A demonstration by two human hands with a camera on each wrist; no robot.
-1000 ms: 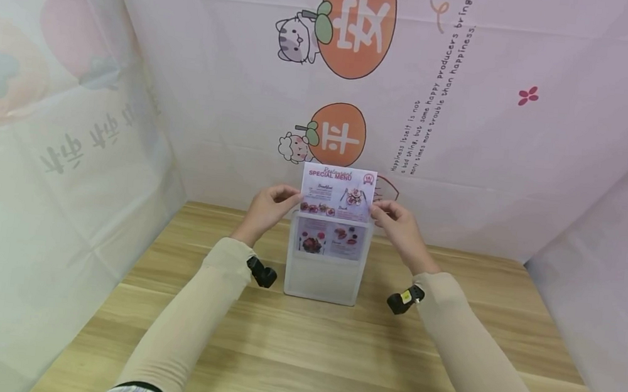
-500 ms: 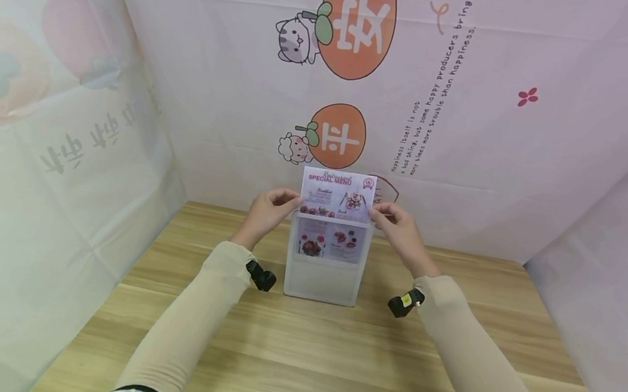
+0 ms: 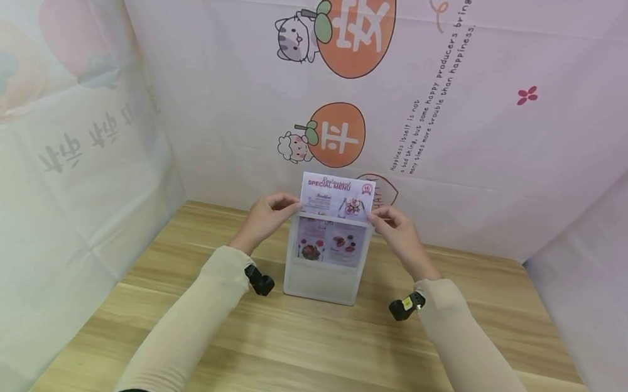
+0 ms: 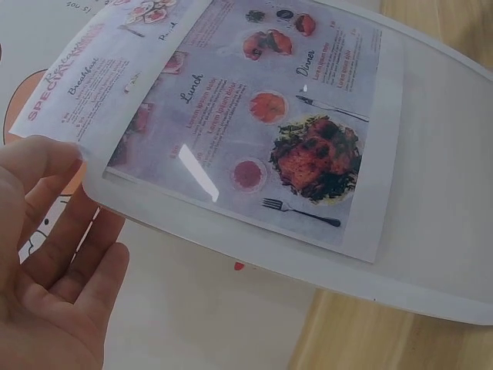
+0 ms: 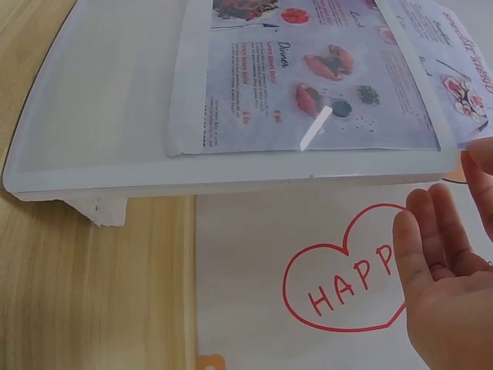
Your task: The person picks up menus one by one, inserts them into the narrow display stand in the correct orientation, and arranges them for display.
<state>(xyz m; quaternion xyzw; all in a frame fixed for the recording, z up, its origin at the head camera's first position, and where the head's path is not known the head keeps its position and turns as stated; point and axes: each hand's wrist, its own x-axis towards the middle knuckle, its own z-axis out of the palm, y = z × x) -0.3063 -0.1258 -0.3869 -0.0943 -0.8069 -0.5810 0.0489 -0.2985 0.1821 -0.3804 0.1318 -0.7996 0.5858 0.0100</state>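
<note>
A printed menu sheet point(image 3: 336, 197) stands partly inside a white-framed clear display stand point(image 3: 321, 280), its upper part sticking out above the top edge. My left hand point(image 3: 268, 218) pinches the sheet's left edge between thumb and forefinger, right by the stand's upper corner. On the other side, my right hand point(image 3: 399, 234) pinches the right edge at about the same height. In the left wrist view, the menu's lower part point(image 4: 254, 146) shows through the clear front, with the pale lower panel below it. The right wrist view shows the stand's small foot point(image 5: 100, 211) on the table.
The stand is upright on a wood-grain table point(image 3: 299, 352), near its back edge. A white printed cloth point(image 3: 233, 87) with orange fruit drawings hangs behind, and more cloth point(image 3: 33, 226) closes the left and right sides.
The menu sheet has slid down into the stand, so less of it shows above the top edge. Both hands have moved down with it; the stand has stayed in place.
</note>
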